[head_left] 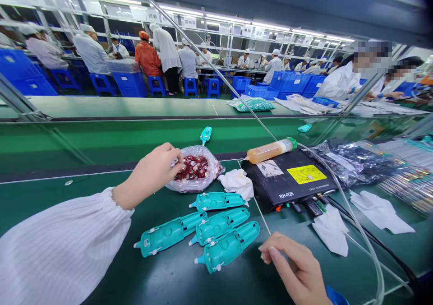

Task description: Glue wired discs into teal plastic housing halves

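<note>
My left hand [152, 172] is over the near-left side of a clear plastic bag [211, 178] filled with small round metal discs on red wires [194, 167]. Its fingers are bent and drawn together, and what is between the tips is hidden. To the right, my right hand [294, 266] is low above the table with the fingers curled and the thumb against them. I cannot make out anything in it. Between the hands lie several teal plastic shell halves [226, 246], open side up, with white tips. Nearest my right hand is the front one.
Behind the shells sits a black RH-928 box [291, 183] with an amber-filled syringe barrel [270, 151] on top. White tissues [237, 183], a clear hose [363, 224] and dark plastic bags [352, 158] lie around it. Another teal piece [205, 135] rests beyond the bag. Co-workers sit farther back.
</note>
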